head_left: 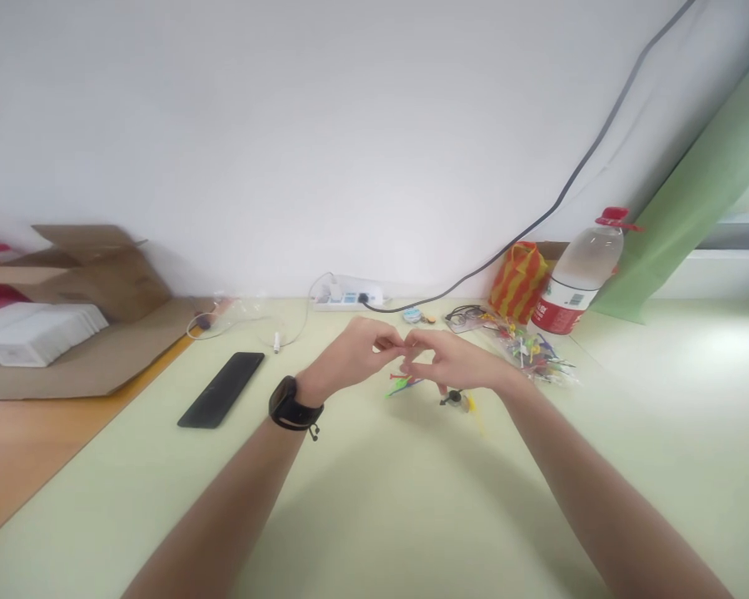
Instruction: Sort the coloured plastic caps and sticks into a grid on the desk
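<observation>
My left hand and my right hand meet at the fingertips above the table. The fingers of both are pinched together, and what lies between them is too small to make out. Just below the hands are thin coloured plastic pieces, green, red and blue. Under my right hand lie a small black and clear piece and a yellow piece. A black watch is on my left wrist.
A black phone-like slab lies at left, near a cardboard box with white blocks. A power strip stands by the wall. At right are a large bottle, a striped bag and a clear bag of coloured pieces.
</observation>
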